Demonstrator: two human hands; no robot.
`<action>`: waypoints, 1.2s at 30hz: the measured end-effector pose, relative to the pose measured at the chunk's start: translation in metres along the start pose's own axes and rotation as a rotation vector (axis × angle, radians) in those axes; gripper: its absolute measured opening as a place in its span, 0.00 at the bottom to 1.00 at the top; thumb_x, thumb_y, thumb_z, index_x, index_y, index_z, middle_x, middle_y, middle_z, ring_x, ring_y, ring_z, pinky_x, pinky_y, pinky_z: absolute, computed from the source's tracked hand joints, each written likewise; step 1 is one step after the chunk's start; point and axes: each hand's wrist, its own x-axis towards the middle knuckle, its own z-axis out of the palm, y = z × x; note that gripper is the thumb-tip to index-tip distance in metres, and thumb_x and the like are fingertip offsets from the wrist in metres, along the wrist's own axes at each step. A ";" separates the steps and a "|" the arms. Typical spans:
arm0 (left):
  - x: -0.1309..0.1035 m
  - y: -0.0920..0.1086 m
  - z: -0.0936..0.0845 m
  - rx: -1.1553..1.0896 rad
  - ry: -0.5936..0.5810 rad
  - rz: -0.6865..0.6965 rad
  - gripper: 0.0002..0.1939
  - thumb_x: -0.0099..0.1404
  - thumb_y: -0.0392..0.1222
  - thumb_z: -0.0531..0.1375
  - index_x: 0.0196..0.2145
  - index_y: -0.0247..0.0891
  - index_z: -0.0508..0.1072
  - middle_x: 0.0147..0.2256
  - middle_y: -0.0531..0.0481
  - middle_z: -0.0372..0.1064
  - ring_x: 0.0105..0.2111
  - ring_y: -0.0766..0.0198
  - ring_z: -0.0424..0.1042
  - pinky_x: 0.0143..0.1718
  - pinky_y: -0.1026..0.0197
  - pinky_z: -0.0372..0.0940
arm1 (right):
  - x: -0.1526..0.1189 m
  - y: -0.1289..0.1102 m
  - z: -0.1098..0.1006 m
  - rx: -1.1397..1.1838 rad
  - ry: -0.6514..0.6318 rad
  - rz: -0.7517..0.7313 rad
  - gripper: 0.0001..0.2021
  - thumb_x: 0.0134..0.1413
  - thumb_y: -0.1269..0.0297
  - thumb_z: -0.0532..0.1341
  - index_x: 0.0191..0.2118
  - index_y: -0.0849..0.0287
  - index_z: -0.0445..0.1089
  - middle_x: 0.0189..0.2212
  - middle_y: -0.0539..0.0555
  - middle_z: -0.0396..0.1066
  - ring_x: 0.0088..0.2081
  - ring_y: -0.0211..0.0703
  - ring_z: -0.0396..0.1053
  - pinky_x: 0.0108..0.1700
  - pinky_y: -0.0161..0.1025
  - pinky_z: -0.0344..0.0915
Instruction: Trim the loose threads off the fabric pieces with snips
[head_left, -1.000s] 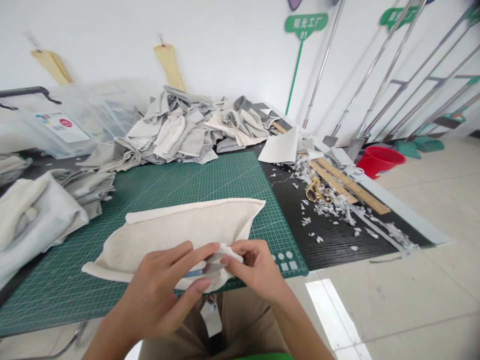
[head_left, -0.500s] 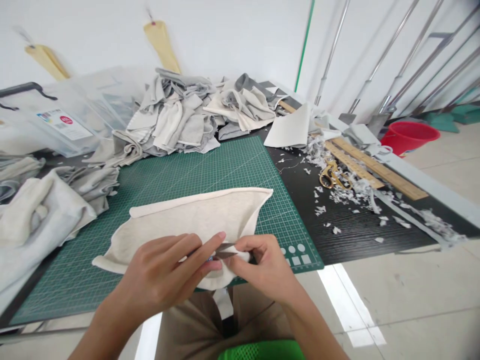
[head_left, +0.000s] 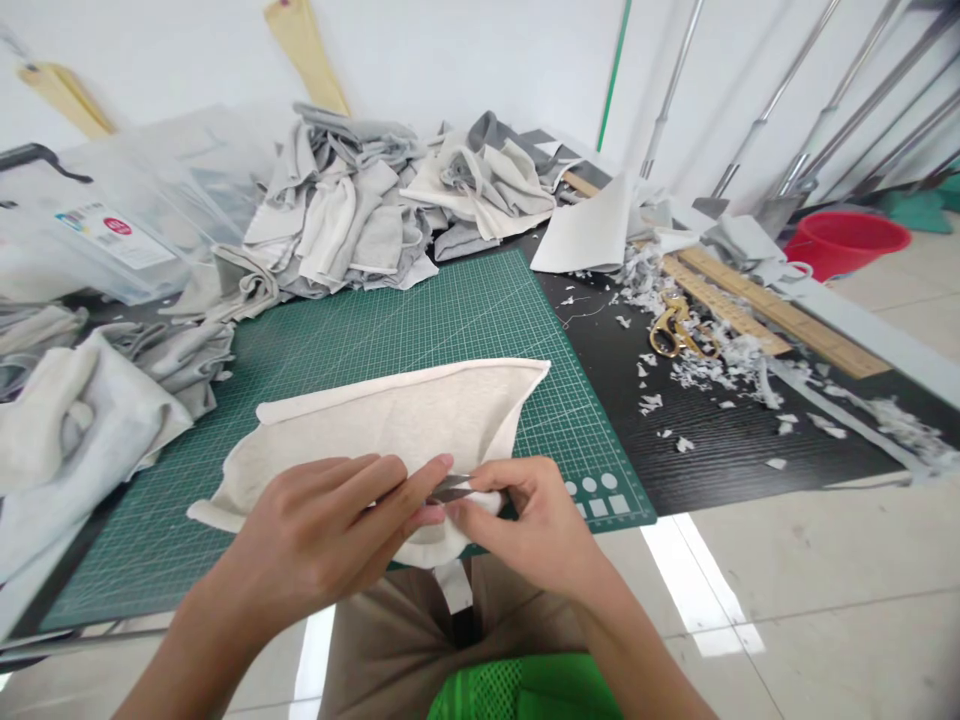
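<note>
- Work on the pale cloth [head_left: 390, 420] looks partway along, judging by one view: its far edge runs as a thick, turned border from 11 to 1 o'clock, and that stretch is well apart from your fingers.
- Your attention seems to be on one small spot of the near edge, at the centre of the dial, where the cloth is gathered up. I judge that spot unfinished, since both of your hands are at it; how much of the edge is left cannot be told.
- The heap of grey fabric [head_left: 352, 225] at 11 o'clock and the bundle [head_left: 112, 420] at 9 to 10 o'clock show other pieces, but not whether they are finished or waiting.
- The cloth lies flat on the green mat [head_left: 450, 310], mostly beyond your hands at 11 to 12 o'clock; its near edge rises between them, and its far right corner points to 1 o'clock.
- Your left hand [head_left: 322, 520], at 8 o'clock, lies over the cloth with its fingers curled around what look like small metal blades [head_left: 450, 488], their tips toward 3 o'clock; any handle is hidden under the palm.
- Your right hand [head_left: 536, 515], at 4 o'clock, pinches the gathered edge between thumb and forefinger, right beside those blades.
</note>
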 end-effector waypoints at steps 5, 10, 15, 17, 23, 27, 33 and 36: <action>-0.001 0.001 -0.001 -0.013 -0.017 -0.029 0.20 0.65 0.37 0.61 0.55 0.36 0.68 0.32 0.53 0.69 0.26 0.68 0.68 0.25 0.61 0.64 | 0.000 -0.003 -0.001 -0.013 -0.024 -0.002 0.08 0.51 0.65 0.61 0.25 0.61 0.74 0.20 0.48 0.66 0.24 0.34 0.58 0.25 0.32 0.54; -0.003 0.001 0.001 -0.039 -0.023 -0.048 0.19 0.66 0.36 0.61 0.55 0.36 0.68 0.34 0.51 0.70 0.26 0.69 0.68 0.24 0.61 0.64 | 0.000 -0.006 -0.001 -0.079 -0.027 0.004 0.09 0.51 0.65 0.61 0.25 0.61 0.75 0.18 0.47 0.63 0.22 0.33 0.54 0.23 0.32 0.50; -0.004 0.001 0.002 -0.087 -0.025 -0.070 0.18 0.67 0.37 0.59 0.54 0.36 0.68 0.34 0.51 0.69 0.24 0.69 0.66 0.22 0.61 0.62 | 0.000 -0.007 0.000 -0.104 -0.004 -0.009 0.11 0.51 0.65 0.62 0.20 0.61 0.68 0.17 0.46 0.54 0.22 0.32 0.49 0.22 0.32 0.46; -0.004 0.001 0.003 -0.111 -0.016 -0.072 0.17 0.67 0.36 0.59 0.54 0.36 0.68 0.34 0.52 0.69 0.23 0.70 0.66 0.21 0.62 0.60 | -0.001 -0.007 0.000 -0.105 -0.014 -0.002 0.12 0.51 0.64 0.61 0.20 0.61 0.68 0.17 0.46 0.53 0.22 0.32 0.49 0.22 0.32 0.46; -0.005 0.000 0.005 -0.107 -0.009 -0.089 0.17 0.67 0.37 0.59 0.54 0.36 0.68 0.34 0.51 0.70 0.23 0.70 0.66 0.21 0.63 0.60 | -0.001 -0.006 0.000 -0.121 -0.005 0.001 0.13 0.51 0.62 0.61 0.20 0.61 0.68 0.17 0.46 0.54 0.22 0.32 0.49 0.23 0.33 0.46; -0.007 0.000 0.005 -0.133 -0.004 -0.125 0.17 0.68 0.38 0.58 0.54 0.39 0.68 0.33 0.52 0.70 0.23 0.70 0.67 0.21 0.64 0.60 | 0.001 -0.007 0.001 -0.094 -0.017 0.012 0.10 0.51 0.63 0.61 0.23 0.61 0.72 0.17 0.46 0.58 0.22 0.32 0.51 0.23 0.32 0.48; 0.004 0.000 -0.004 -0.227 0.145 -0.176 0.16 0.68 0.37 0.58 0.53 0.41 0.70 0.36 0.50 0.73 0.28 0.69 0.71 0.25 0.66 0.63 | 0.001 -0.006 0.002 -0.047 -0.005 0.029 0.09 0.50 0.65 0.62 0.24 0.62 0.74 0.18 0.47 0.62 0.21 0.32 0.53 0.23 0.32 0.49; 0.031 -0.009 -0.017 -0.232 0.223 -0.217 0.13 0.68 0.39 0.58 0.49 0.43 0.72 0.35 0.53 0.73 0.28 0.69 0.71 0.27 0.66 0.62 | 0.000 -0.003 0.002 -0.036 -0.018 0.027 0.09 0.51 0.64 0.62 0.25 0.63 0.75 0.19 0.48 0.65 0.22 0.32 0.54 0.24 0.32 0.50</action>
